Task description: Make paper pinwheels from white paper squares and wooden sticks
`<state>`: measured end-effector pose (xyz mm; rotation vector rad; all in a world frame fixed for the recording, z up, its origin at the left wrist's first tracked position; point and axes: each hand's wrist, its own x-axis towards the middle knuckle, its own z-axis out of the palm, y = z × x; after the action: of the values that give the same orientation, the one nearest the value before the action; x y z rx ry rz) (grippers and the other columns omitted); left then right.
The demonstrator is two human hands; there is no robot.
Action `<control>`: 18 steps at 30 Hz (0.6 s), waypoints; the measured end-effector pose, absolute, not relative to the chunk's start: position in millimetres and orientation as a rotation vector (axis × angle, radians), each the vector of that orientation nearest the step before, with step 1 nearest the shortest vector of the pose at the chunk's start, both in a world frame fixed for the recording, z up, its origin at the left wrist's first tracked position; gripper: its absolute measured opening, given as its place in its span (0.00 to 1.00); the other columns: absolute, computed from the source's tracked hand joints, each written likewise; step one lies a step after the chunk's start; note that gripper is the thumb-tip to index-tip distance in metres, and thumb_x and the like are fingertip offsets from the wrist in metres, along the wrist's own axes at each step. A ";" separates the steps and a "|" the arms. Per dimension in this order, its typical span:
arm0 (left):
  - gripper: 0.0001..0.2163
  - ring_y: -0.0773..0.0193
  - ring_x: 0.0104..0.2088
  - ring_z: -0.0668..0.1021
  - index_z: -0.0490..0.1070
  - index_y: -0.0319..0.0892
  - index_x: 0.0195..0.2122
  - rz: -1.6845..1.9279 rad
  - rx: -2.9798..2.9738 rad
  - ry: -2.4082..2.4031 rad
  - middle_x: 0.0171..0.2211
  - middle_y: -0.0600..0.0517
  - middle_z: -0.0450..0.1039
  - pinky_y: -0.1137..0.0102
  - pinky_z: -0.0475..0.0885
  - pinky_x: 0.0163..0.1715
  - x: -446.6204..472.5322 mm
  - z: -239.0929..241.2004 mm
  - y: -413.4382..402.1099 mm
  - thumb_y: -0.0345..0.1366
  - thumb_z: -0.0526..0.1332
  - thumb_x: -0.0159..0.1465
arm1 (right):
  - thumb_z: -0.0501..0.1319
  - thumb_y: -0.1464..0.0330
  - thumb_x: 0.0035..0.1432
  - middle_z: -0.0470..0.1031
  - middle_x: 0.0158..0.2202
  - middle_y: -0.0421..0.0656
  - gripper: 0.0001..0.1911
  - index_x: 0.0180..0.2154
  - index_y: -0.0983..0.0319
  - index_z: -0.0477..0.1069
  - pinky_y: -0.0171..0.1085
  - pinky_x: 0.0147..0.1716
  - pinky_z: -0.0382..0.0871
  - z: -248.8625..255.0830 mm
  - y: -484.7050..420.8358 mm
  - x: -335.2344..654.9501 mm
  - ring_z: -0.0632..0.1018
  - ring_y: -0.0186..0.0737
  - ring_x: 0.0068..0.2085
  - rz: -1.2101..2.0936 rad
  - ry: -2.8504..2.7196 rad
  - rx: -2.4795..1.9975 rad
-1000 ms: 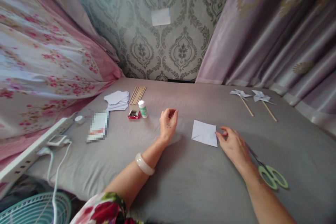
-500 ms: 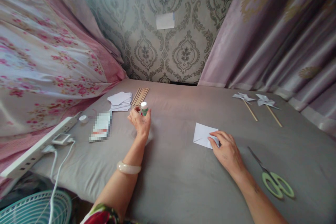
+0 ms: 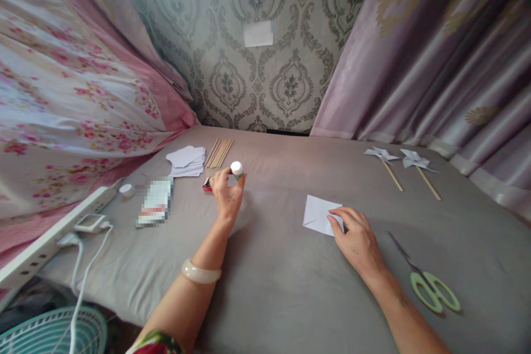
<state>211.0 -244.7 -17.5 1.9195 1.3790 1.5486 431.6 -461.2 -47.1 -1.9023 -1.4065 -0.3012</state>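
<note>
My left hand (image 3: 229,194) is closed around a small glue stick (image 3: 238,170) with a white top and a green label, held a little above the sheet. A small red and black object (image 3: 207,184) shows just behind its fingers; its kind I cannot make out. On the right, my right hand (image 3: 357,235) pinches the near-right edge of a white square of paper (image 3: 317,214) lying on the grey surface. Crease lines run across the paper.
Paper sheets (image 3: 186,161) and wooden sticks (image 3: 219,153) lie at the back left. Two paper pinwheels (image 3: 380,155) are at the back right, and green-handled scissors (image 3: 433,290) beside my right forearm. At left are a white lid (image 3: 126,190), a packet (image 3: 155,201) and a power strip (image 3: 53,238).
My left hand has moved slightly right with the glue stick, uncovering the red and black object. My right hand keeps its pinch on the paper. The whole view has shifted a little.
</note>
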 end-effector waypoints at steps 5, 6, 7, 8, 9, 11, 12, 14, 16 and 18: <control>0.10 0.58 0.36 0.69 0.72 0.45 0.32 1.504 1.870 1.057 0.32 0.51 0.72 0.65 0.62 0.42 233.1 -5.7 -284.1 0.41 0.68 0.52 | 0.54 0.65 0.62 0.77 0.37 0.47 0.11 0.36 0.61 0.73 0.43 0.44 0.68 -39.2 -460.8 426.0 0.74 0.44 0.42 -0.328 -1.418 -1.856; 0.10 0.59 0.35 0.69 0.72 0.45 0.32 1.482 1.865 0.998 0.32 0.51 0.72 0.66 0.62 0.41 237.1 -4.1 -292.3 0.41 0.68 0.51 | 0.54 0.65 0.62 0.77 0.37 0.48 0.11 0.35 0.61 0.73 0.43 0.43 0.68 -37.6 -460.8 424.9 0.75 0.44 0.41 -0.336 -1.414 -1.847; 0.10 0.59 0.35 0.69 0.73 0.45 0.32 1.463 1.860 0.946 0.31 0.51 0.71 0.66 0.63 0.40 240.7 -2.8 -300.2 0.40 0.68 0.51 | 0.54 0.66 0.62 0.77 0.36 0.47 0.11 0.35 0.61 0.74 0.42 0.43 0.68 -36.1 -460.7 423.9 0.75 0.44 0.40 -0.344 -1.411 -1.836; 0.09 0.60 0.35 0.69 0.73 0.45 0.32 1.442 1.862 0.894 0.31 0.51 0.71 0.66 0.63 0.39 243.9 -2.1 -307.7 0.40 0.69 0.51 | 0.54 0.66 0.62 0.77 0.36 0.47 0.11 0.35 0.61 0.74 0.42 0.43 0.69 -34.5 -460.5 422.9 0.75 0.43 0.40 -0.352 -1.406 -1.823; 0.09 0.60 0.34 0.69 0.73 0.45 0.32 1.420 1.871 0.842 0.31 0.52 0.72 0.67 0.63 0.38 246.5 -1.9 -314.6 0.40 0.69 0.51 | 0.54 0.66 0.62 0.77 0.35 0.47 0.10 0.35 0.60 0.74 0.42 0.42 0.69 -33.0 -460.4 421.9 0.75 0.43 0.39 -0.361 -1.405 -1.805; 0.10 0.61 0.34 0.70 0.73 0.45 0.33 1.380 1.905 0.747 0.31 0.52 0.72 0.67 0.64 0.37 250.7 -2.5 -327.0 0.40 0.68 0.52 | 0.55 0.67 0.62 0.77 0.34 0.46 0.09 0.35 0.60 0.74 0.42 0.41 0.69 -30.0 -460.2 419.7 0.75 0.43 0.38 -0.380 -1.411 -1.753; 0.10 0.62 0.34 0.70 0.73 0.44 0.34 1.362 1.927 0.704 0.31 0.52 0.72 0.67 0.65 0.37 252.3 -2.9 -332.4 0.40 0.68 0.53 | 0.55 0.68 0.62 0.77 0.34 0.46 0.08 0.35 0.60 0.74 0.42 0.41 0.69 -28.4 -460.3 418.4 0.75 0.42 0.38 -0.388 -1.416 -1.723; 0.10 0.63 0.35 0.70 0.72 0.43 0.35 1.331 1.971 0.625 0.33 0.52 0.73 0.67 0.65 0.36 254.6 -3.2 -341.9 0.39 0.68 0.54 | 0.57 0.69 0.61 0.77 0.34 0.46 0.07 0.36 0.61 0.73 0.42 0.41 0.70 -24.8 -460.8 415.3 0.75 0.42 0.38 -0.394 -1.427 -1.666; 0.10 0.63 0.36 0.71 0.72 0.43 0.36 1.305 2.006 0.560 0.34 0.51 0.74 0.68 0.66 0.36 255.9 -2.0 -349.7 0.38 0.67 0.55 | 0.58 0.70 0.60 0.77 0.34 0.46 0.06 0.37 0.61 0.73 0.42 0.40 0.70 -20.7 -461.9 411.4 0.75 0.41 0.38 -0.382 -1.444 -1.619; 0.09 0.62 0.36 0.72 0.72 0.43 0.36 1.281 2.030 0.510 0.34 0.51 0.74 0.67 0.67 0.37 256.2 0.6 -355.6 0.38 0.67 0.56 | 0.58 0.72 0.60 0.77 0.35 0.46 0.06 0.38 0.61 0.73 0.42 0.40 0.70 -16.5 -463.5 407.3 0.75 0.41 0.38 -0.357 -1.473 -1.581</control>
<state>256.2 -355.6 0.6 2.0305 0.5098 1.2809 407.3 -463.5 -16.5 -1.5814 -1.4729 -0.3569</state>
